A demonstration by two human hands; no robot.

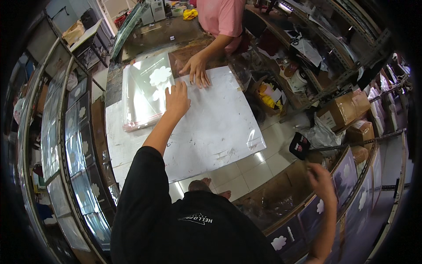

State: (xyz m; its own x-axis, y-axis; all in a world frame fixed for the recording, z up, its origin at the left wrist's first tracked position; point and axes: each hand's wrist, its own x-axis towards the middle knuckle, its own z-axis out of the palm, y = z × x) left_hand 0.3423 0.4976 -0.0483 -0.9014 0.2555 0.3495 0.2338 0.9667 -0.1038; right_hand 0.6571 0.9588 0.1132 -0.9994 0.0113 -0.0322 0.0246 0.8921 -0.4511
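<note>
My left hand [177, 100] rests at the right edge of a stack of clear plastic bags [140, 94], its fingers stretched forward, slightly bent. White flower-shaped prints [161, 76] show on the bags beside my fingertips. The stack lies on a white, smudged sheet [215, 114] covering the table. Out to the right, my right hand [321, 181] is raised over the edge of a rack and smeared by motion, so whether it holds anything is unclear. A black item with a small pink print [300, 146] is just beyond it.
Across the table a person in a pink shirt [222, 20] lays a hand [198, 69] on the sheet. Racks with flower-printed sheets [83, 145] stand at left, similar printed panels [303, 215] at lower right. Cardboard boxes [345, 110] and loaded shelves [307, 57] line the right.
</note>
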